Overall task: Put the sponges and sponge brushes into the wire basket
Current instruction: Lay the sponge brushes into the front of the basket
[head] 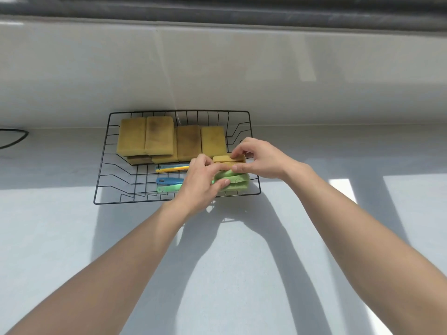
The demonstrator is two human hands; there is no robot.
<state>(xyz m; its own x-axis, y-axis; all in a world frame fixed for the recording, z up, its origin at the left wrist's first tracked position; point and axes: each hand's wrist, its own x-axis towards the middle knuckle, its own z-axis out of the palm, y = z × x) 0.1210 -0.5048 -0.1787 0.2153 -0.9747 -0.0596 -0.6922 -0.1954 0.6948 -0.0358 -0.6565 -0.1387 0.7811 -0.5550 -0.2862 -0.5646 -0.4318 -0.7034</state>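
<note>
Green sponge head [235,182] — between both hands, inside wire basket [101,165].

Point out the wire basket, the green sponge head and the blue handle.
wire basket [101,165]: head view, left wall wires.
green sponge head [238,184]: head view, its front face.
blue handle [169,181]: head view, near its hanging hole.

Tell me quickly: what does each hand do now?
Left hand: fingers closed on the green sponge head.
Right hand: pinching the yellow sponge head.
</note>
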